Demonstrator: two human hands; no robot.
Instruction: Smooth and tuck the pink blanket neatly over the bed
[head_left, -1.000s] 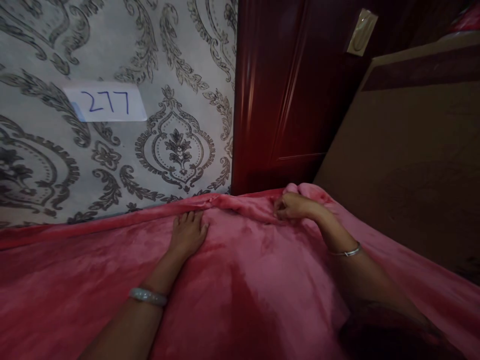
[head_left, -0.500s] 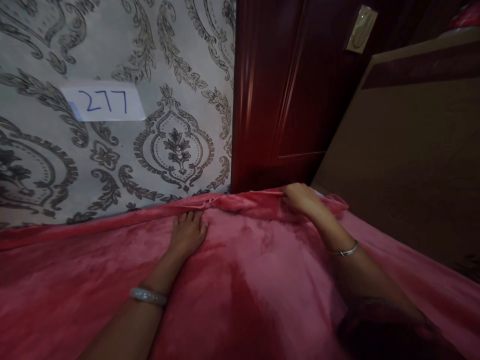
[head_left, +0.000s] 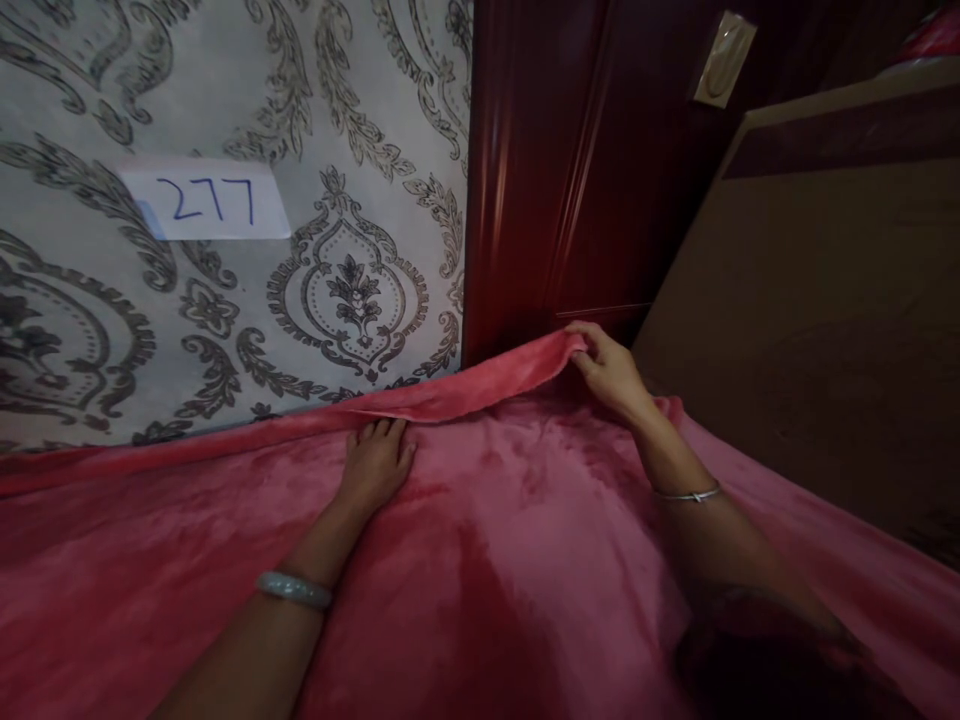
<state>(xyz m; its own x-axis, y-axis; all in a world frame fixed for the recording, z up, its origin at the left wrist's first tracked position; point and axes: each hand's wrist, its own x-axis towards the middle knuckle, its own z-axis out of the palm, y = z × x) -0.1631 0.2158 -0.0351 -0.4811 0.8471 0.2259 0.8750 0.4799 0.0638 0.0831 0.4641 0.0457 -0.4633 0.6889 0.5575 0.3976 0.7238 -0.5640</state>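
The blanket is covering the whole lower view, its far border running along the foot of the wall and the dark red door. A brown board is leaning in from the right, standing beside the blanket's far right corner. The hem is rising from near the left hand toward the right, because the right hand is holding its end up, near the door. The right fingers are closing narrowly on that edge, thumb against fingertips; a pinch is probably enough for such soft cloth.

The left hand is lying palm down on the blanket, fingers slightly spread and gripping nothing, tips just at the hem. It is probably steadying the cloth while the edge is being lifted. A card reading 277 is showing against the wall, and a gold plate is sitting on the door. Both wrists are wearing bangles, well away from the fingers.
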